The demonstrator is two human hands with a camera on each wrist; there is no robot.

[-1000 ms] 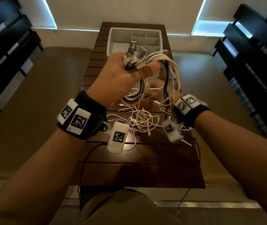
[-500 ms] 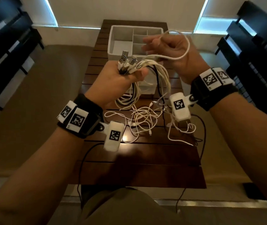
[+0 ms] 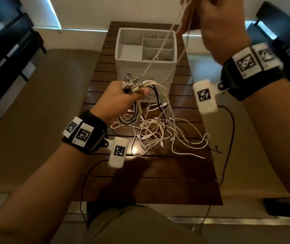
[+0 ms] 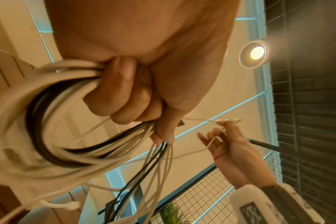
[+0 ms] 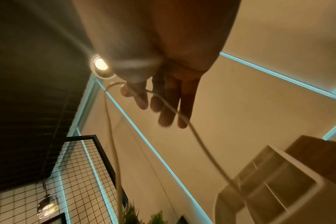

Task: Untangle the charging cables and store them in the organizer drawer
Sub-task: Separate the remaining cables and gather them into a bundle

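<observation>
1. Left hand (image 3: 121, 95) is fisted tight around a bundle of cables (image 3: 141, 104) above the tabletop (image 3: 151, 175), thumb pressed over the strands; metal plugs (image 3: 131, 81) stick up out of the fist.
2. Seen from the left wrist, that bundle (image 4: 54, 124) is mostly white strands with a black one among them, looping out of the left hand (image 4: 144, 78) and hanging down.
3. Right hand (image 3: 216, 23) is raised high at the top of the head view, above the organizer (image 3: 145, 67), pinching a single white cable (image 3: 160, 50) between thumb and forefinger.
4. From the right wrist, the other fingers (image 5: 169, 109) are loosely extended while the white cable (image 5: 192, 128) crosses them and drops away.
5. That single cable runs down from the raised hand, across the front of the organizer, into the bundle at the left fist.
6. Loose cable ends (image 3: 158, 136) lie tangled on the tabletop below the bundle.
7. White organizer stands on the far part of the tabletop, its divided compartments open upward.
</observation>
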